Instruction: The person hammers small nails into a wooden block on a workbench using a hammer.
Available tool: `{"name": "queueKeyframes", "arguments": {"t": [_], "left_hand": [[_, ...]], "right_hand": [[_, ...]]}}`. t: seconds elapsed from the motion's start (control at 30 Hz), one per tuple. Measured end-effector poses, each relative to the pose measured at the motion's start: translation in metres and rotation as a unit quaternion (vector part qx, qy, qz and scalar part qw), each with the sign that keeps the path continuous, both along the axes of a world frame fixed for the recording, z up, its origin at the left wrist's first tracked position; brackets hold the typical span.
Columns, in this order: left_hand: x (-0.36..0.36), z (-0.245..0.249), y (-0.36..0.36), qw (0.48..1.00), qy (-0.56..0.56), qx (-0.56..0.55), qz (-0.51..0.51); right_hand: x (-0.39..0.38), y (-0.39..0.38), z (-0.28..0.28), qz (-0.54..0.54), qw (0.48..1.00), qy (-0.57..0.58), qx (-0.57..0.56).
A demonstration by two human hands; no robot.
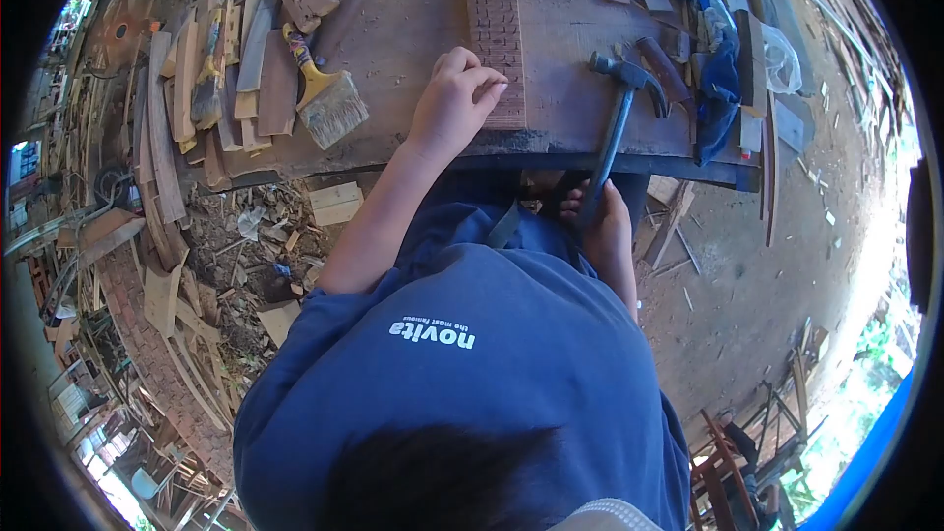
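Observation:
My right hand [607,217] is wrapped around the handle of a claw hammer [617,123]. The hammer's head rests over the workbench, right of a long wooden block [495,25] whose top has rows of small dark notches or pieces. Over the near part of that block, my left hand [460,90] is closed in a pinch, thumb against fingertips. Whatever sits between those fingers is too small to make out.
Two paintbrushes [329,103] lie on the workbench [413,29] at the left, among several wood strips [184,79]. A blue cloth [720,88] and a clear plastic bag [780,61] are at its right edge. Wood scraps [337,203] litter the ground.

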State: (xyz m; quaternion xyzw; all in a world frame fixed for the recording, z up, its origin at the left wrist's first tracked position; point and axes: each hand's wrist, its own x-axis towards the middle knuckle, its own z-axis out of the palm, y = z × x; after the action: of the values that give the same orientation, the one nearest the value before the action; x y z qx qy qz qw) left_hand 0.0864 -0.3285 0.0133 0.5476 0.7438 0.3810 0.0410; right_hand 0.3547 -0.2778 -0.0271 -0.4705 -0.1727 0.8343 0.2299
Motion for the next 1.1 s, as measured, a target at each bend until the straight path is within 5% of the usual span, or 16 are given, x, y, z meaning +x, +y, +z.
{"name": "queueKeyframes", "arguments": {"t": [0.23, 0.33, 0.4, 0.57, 0.63, 0.8, 1.1], "left_hand": [[-0.001, -0.001, 0.003, 0.999, -0.025, -0.021, -0.012], [-0.001, -0.002, 0.003, 0.999, -0.044, -0.027, -0.001], [0.000, -0.003, 0.001, 0.999, -0.008, -0.037, 0.019], [0.000, -0.010, -0.002, 0.998, -0.032, -0.019, 0.043], [0.001, -0.010, 0.001, 0.998, -0.054, -0.015, 0.043], [-0.001, -0.014, -0.002, 0.997, -0.058, -0.013, 0.058], [-0.002, -0.019, -0.002, 0.991, -0.123, -0.011, 0.059]], "right_hand": [[-0.016, 0.027, 0.036, 0.048, 0.997, 0.043, 0.030], [-0.022, 0.037, 0.040, 0.039, 0.981, 0.187, -0.045], [-0.032, 0.026, 0.056, 0.063, 0.989, -0.066, 0.117], [-0.026, 0.000, 0.068, 0.148, 0.938, -0.142, 0.280], [-0.030, -0.006, 0.069, 0.192, 0.874, -0.165, 0.415], [-0.038, -0.012, 0.095, 0.284, 0.774, -0.283, 0.490], [-0.045, -0.015, 0.108, 0.300, 0.705, -0.320, 0.557]]}}
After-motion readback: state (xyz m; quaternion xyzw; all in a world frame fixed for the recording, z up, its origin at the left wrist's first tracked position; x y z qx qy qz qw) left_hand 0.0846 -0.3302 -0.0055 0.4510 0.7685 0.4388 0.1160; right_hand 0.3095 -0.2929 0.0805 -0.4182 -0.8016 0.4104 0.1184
